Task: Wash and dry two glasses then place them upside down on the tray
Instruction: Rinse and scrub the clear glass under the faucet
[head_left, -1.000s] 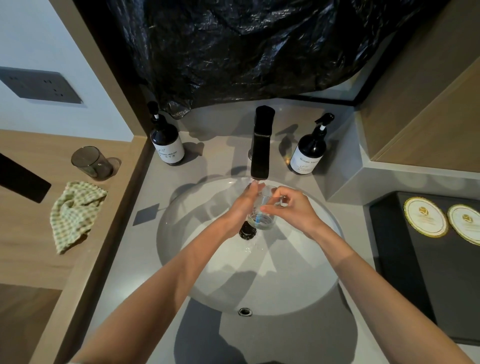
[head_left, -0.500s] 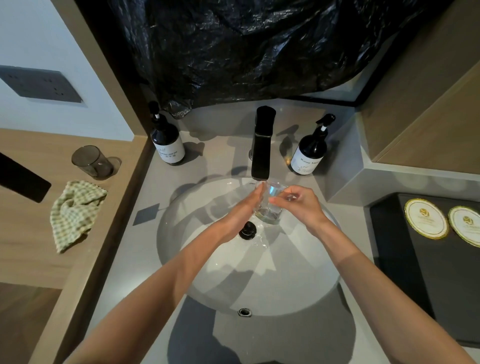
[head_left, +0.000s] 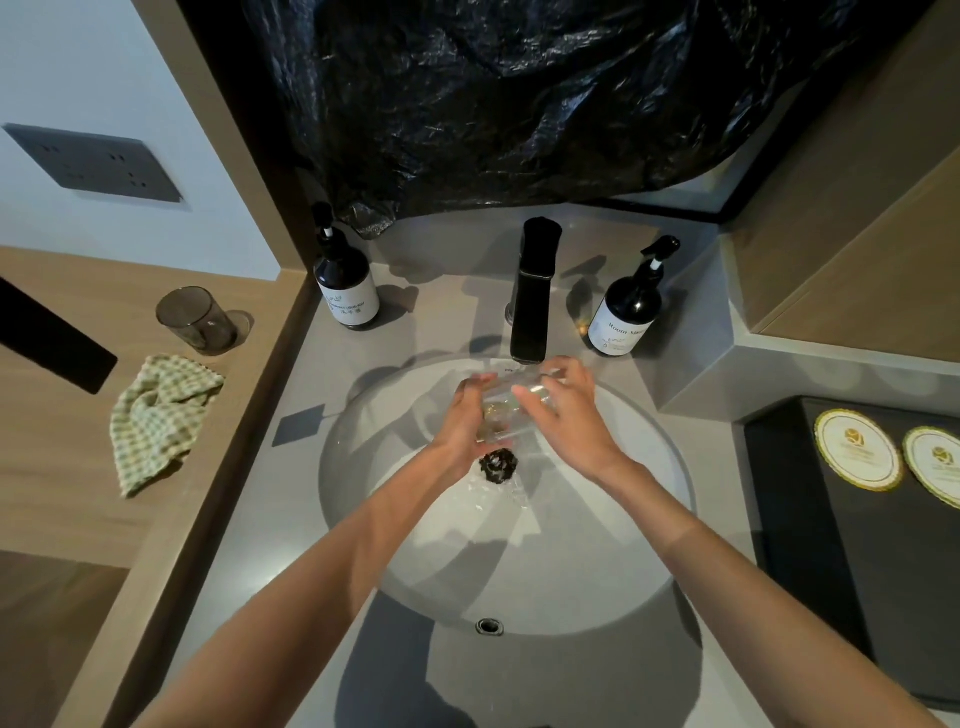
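Observation:
A clear glass (head_left: 506, 402) is held between both hands over the white sink (head_left: 613, 561), just below the black faucet (head_left: 532, 296). My left hand (head_left: 465, 426) cups its left side and base; my right hand (head_left: 563, 415) grips its right side with fingers over the rim. The glass lies tilted and is partly hidden by my fingers. A second, smoky glass (head_left: 195, 322) stands upright on the wooden counter at the left. A green checked cloth (head_left: 161, 415) lies crumpled beside it. The black tray (head_left: 857, 545) sits at the right.
Two dark pump bottles (head_left: 345, 283) (head_left: 626, 312) flank the faucet. Two round gold-edged coasters (head_left: 857, 449) lie on the tray's far end. The drain (head_left: 498, 465) is under my hands, with water splashed around it. Black plastic sheeting (head_left: 519, 93) hangs behind.
The glass has risen closer to the faucet spout and tipped from upright toward lying sideways. Both hands have shifted around it and moved up with it.

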